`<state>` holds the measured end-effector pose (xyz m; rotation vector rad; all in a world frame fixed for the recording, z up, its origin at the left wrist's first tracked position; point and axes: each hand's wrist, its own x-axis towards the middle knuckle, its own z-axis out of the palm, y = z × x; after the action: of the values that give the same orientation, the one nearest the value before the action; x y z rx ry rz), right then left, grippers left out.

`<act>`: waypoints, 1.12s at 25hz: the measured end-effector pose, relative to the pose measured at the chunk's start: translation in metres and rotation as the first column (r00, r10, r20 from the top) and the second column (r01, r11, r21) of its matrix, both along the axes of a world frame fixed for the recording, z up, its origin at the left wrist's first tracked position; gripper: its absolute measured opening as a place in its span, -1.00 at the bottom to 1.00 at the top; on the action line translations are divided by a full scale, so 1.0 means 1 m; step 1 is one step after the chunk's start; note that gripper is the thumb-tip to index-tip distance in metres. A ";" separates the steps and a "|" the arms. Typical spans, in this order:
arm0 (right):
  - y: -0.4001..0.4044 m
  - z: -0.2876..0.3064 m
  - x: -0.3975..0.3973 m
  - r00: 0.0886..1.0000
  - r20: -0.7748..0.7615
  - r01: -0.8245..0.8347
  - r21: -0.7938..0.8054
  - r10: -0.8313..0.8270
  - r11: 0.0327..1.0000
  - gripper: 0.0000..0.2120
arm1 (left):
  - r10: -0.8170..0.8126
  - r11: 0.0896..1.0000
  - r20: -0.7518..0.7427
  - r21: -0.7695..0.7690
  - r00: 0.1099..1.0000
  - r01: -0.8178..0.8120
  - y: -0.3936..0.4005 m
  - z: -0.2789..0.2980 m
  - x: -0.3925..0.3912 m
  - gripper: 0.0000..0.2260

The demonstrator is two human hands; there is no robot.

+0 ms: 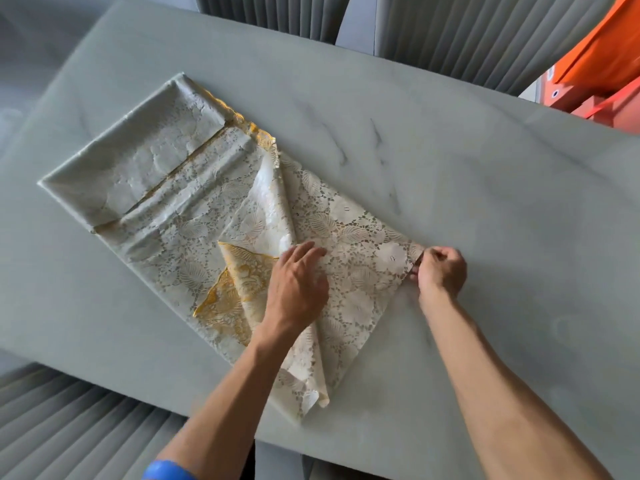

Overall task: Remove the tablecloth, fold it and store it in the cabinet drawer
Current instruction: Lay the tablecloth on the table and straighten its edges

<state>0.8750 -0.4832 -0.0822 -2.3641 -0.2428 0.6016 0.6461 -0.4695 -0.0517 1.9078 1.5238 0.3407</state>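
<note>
Lace tablecloth (194, 188) (partly folded) lies with its long axis upper left to lower right; left hand (298, 285) presses flat, right hand (440, 268) pinches its right corner.

Single head view, looking steeply down, close over table (450, 140), tilted frame.

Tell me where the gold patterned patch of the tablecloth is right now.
In the head view, the gold patterned patch shows left of centre on the cream lace tablecloth, just left of the left hand resting on the cloth, toward the grey marble table's near edge.
</note>
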 end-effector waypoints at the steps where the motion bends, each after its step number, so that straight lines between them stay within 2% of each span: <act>1: -0.004 0.006 -0.005 0.993 0.114 -0.021 -0.022 0.024 1.000 -0.86 | 0.166 0.985 -0.047 0.059 0.985 -0.164 -0.010 0.003 -0.014 -0.54; 3: -0.018 0.015 -0.039 0.928 0.276 -0.271 0.042 0.250 0.962 -0.86 | 0.460 0.887 -0.189 0.043 0.868 -0.461 -0.034 0.001 -0.050 -0.43; 4: -0.026 0.018 -0.064 0.864 0.306 -0.447 0.096 0.401 0.890 -0.88 | 0.525 0.833 -0.250 -0.045 0.813 -0.552 -0.045 -0.001 -0.066 -0.35; 5: -0.034 0.022 -0.092 0.767 0.289 -0.625 0.136 0.573 0.769 -0.89 | 0.548 0.786 -0.286 -0.147 0.786 -0.601 -0.054 -0.002 -0.078 -0.30; 6: -0.041 0.021 -0.118 0.618 0.236 -0.785 0.137 0.750 0.604 -0.87 | 0.546 0.763 -0.302 -0.207 0.781 -0.613 -0.061 -0.004 -0.085 -0.26; 7: -0.047 0.020 -0.140 0.425 0.165 -0.905 0.091 0.890 0.415 -0.80 | 0.533 0.768 -0.310 -0.213 0.787 -0.604 -0.063 -0.006 -0.088 -0.27; 8: -0.052 0.016 -0.157 0.235 0.119 -0.972 0.013 0.965 0.235 -0.70 | 0.527 0.781 -0.306 -0.194 0.793 -0.594 -0.060 -0.009 -0.089 -0.30; 9: -0.056 0.010 -0.167 0.100 0.106 -0.991 -0.080 0.989 0.109 -0.59 | 0.534 0.785 -0.283 -0.184 0.797 -0.592 -0.055 -0.010 -0.088 -0.36; 10: -0.061 0.004 -0.171 0.048 0.112 -0.990 -0.130 0.993 0.063 -0.52 | 0.546 0.780 -0.246 -0.201 0.801 -0.593 -0.050 -0.013 -0.086 -0.45; 11: -0.065 0.000 -0.172 0.065 0.112 -0.988 -0.131 0.992 0.080 -0.50 | 0.570 0.761 -0.204 -0.233 0.796 -0.605 -0.045 -0.014 -0.085 -0.56; 12: -0.069 -0.002 -0.171 0.127 0.111 -0.985 -0.101 0.986 0.138 -0.54 | 0.608 0.726 -0.175 -0.271 0.774 -0.632 -0.040 -0.015 -0.087 -0.70; 14: -0.074 -0.002 -0.164 0.315 0.099 -0.945 -0.056 0.944 0.321 -0.60 | 0.717 0.623 -0.088 -0.362 0.691 -0.693 -0.036 -0.016 -0.094 -0.94; 15: -0.074 -0.001 -0.160 0.408 0.074 -0.910 -0.046 0.910 0.412 -0.60 | 0.744 0.609 0.006 -0.416 0.668 -0.675 -0.037 -0.013 -0.094 -0.93; 16: -0.072 0.003 -0.157 0.481 0.022 -0.876 -0.022 0.877 0.481 -0.63 | 0.733 0.644 0.151 -0.465 0.663 -0.607 -0.038 -0.007 -0.091 -0.90; 17: -0.069 0.009 -0.155 0.541 -0.052 -0.839 0.041 0.840 0.543 -0.69 | 0.662 0.727 0.336 -0.508 0.670 -0.463 -0.037 0.002 -0.085 -0.90; 18: -0.066 0.016 -0.154 0.606 -0.140 -0.769 0.147 0.783 0.622 -0.78 | 0.525 0.818 0.509 -0.522 0.682 -0.240 -0.035 0.013 -0.076 -0.94; 19: -0.065 0.022 -0.151 0.694 -0.250 -0.615 0.282 0.675 0.736 -0.83 | 0.362 0.860 0.612 -0.510 0.703 0.001 -0.033 0.022 -0.066 -0.94; 20: -0.063 0.028 -0.143 0.781 -0.367 -0.371 0.379 0.506 0.848 -0.79 | 0.219 0.863 0.636 -0.480 0.740 0.157 -0.033 0.028 -0.055 -0.85; 21: -0.061 0.032 -0.129 0.805 -0.505 -0.087 0.419 0.312 0.904 -0.73 | 0.142 0.871 0.589 -0.457 0.796 0.183 -0.036 0.029 -0.048 -0.77; 22: -0.060 0.033 -0.113 0.764 -0.627 0.155 0.410 0.154 0.899 -0.66 | 0.163 0.903 0.471 -0.426 0.867 0.062 -0.038 0.025 -0.047 -0.72; 23: -0.060 0.032 -0.093 0.711 -0.700 0.287 0.367 0.060 0.885 -0.58 | 0.256 0.925 0.303 -0.353 0.918 -0.141 -0.038 0.016 -0.051 -0.68; 24: -0.060 0.031 -0.074 0.685 -0.728 0.317 0.316 0.014 0.894 -0.52 | 0.355 0.909 0.057 -0.252 0.933 -0.330 -0.039 0.011 -0.061 -0.61; 25: -0.058 0.030 -0.058 0.692 -0.722 0.279 0.272 0.004 0.921 -0.51 | 0.401 0.887 -0.188 -0.164 0.897 -0.431 -0.041 0.005 -0.073 -0.51; 26: -0.055 0.026 -0.047 0.726 -0.688 0.212 0.238 0.011 0.948 -0.55 | 0.402 0.873 -0.347 -0.135 0.847 -0.469 -0.042 0.000 -0.088 -0.39; 27: -0.050 0.021 -0.041 0.772 -0.635 0.144 0.199 0.016 0.969 -0.62 | 0.397 0.858 -0.426 -0.143 0.813 -0.493 -0.041 -0.007 -0.099 -0.26; 28: -0.046 0.014 -0.037 0.826 -0.564 0.083 0.162 0.024 0.983 -0.67 | 0.406 0.841 -0.437 -0.164 0.802 -0.515 -0.039 -0.012 -0.106 -0.18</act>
<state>0.8375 -0.5288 -0.0682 -1.9072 0.0110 1.1793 0.5404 -0.5088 -0.0641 1.4100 2.1872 -0.0558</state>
